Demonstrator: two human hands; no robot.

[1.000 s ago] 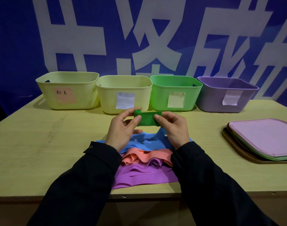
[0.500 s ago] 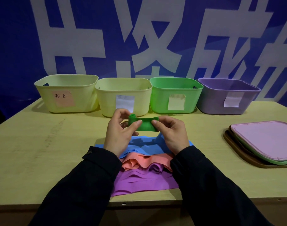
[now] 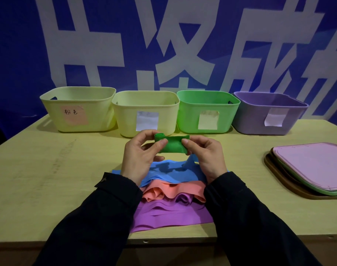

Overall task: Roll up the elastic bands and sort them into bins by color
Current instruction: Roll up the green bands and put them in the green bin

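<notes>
A rolled green elastic band (image 3: 173,144) is held above the table between both hands. My left hand (image 3: 139,156) pinches its left end and my right hand (image 3: 207,156) pinches its right end. Below them lie flat bands in a pile: blue (image 3: 169,172), orange-pink (image 3: 173,191) and purple (image 3: 169,215). Four bins line the back: a pale yellow bin with a pink label (image 3: 77,109), a second pale yellow bin (image 3: 146,112), a green bin (image 3: 207,111) and a purple bin (image 3: 267,114).
A stack of flat lids or trays, pink on top (image 3: 313,167), sits at the right of the wooden table (image 3: 48,179). A blue banner with large white characters (image 3: 163,45) hangs behind the bins.
The green roll has stayed between both hands; the fingers have shifted slightly around it, and the view has moved a little.
</notes>
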